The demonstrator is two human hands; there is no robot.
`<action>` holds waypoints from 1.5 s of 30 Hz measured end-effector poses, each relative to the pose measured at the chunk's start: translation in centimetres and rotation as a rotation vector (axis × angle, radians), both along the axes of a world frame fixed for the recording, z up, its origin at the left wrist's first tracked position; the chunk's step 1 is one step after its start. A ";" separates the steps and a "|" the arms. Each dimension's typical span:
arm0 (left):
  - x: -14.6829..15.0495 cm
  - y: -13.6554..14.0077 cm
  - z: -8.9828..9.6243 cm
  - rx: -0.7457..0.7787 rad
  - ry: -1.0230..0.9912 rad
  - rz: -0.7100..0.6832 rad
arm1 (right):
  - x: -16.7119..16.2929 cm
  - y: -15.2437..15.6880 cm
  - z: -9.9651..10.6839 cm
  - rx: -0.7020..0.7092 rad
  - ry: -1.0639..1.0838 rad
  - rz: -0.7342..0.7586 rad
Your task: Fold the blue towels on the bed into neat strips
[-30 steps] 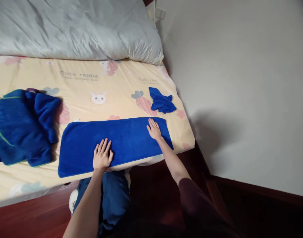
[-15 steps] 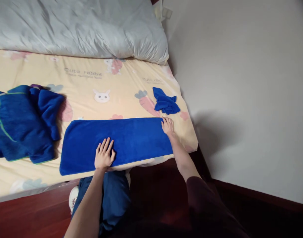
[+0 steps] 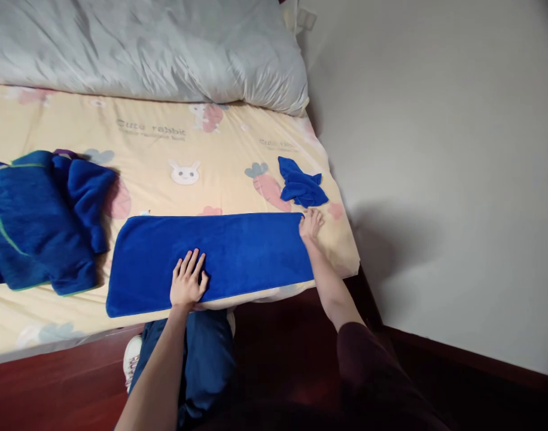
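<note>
On the bed (image 3: 229, 179), at its edge, the towel (image 3: 247, 251) is seemingly smoothed flat; heap (image 3: 40, 227) and cloth (image 3: 303, 184) are left crumpled. On the towel the left hand (image 3: 187, 286) is spread; its corner is met by the right hand (image 3: 310, 224), grip unclear.

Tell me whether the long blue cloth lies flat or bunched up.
Flat: the long blue cloth lies smooth, its long edges nearly straight, the left hand palm-down on it. Whether it is folded into layers, I cannot tell.

Left hand (image 3: 188, 282) flat on blue towel (image 3: 238, 254), near edge of bed; right hand (image 3: 311, 225) at its far right corner. Crumpled blue cloth (image 3: 303, 184) just beyond.
</note>
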State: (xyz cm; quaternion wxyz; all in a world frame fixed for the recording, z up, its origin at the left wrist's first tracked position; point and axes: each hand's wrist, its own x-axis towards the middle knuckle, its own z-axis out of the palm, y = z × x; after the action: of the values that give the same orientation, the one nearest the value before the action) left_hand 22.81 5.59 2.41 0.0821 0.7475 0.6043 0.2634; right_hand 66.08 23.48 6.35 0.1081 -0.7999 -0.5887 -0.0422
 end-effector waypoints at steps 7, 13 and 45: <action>0.0 0.1 0.0 -0.007 -0.002 -0.013 | -2.8 -2.8 -3.1 -0.197 0.023 0.335; 0.0 -0.1 0.3 -0.047 -0.009 0.003 | -1.4 -1.3 -1.0 -0.207 -0.015 0.054; 7.1 6.5 0.7 -0.101 0.165 -0.338 | -23.9 -18.4 -4.3 0.051 0.246 0.205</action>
State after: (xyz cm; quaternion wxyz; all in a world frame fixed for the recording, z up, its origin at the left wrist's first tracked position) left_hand 29.86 12.14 3.14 0.1127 0.8522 0.4874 0.1530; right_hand 42.15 5.08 2.05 0.2035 -0.7318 -0.6483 0.0525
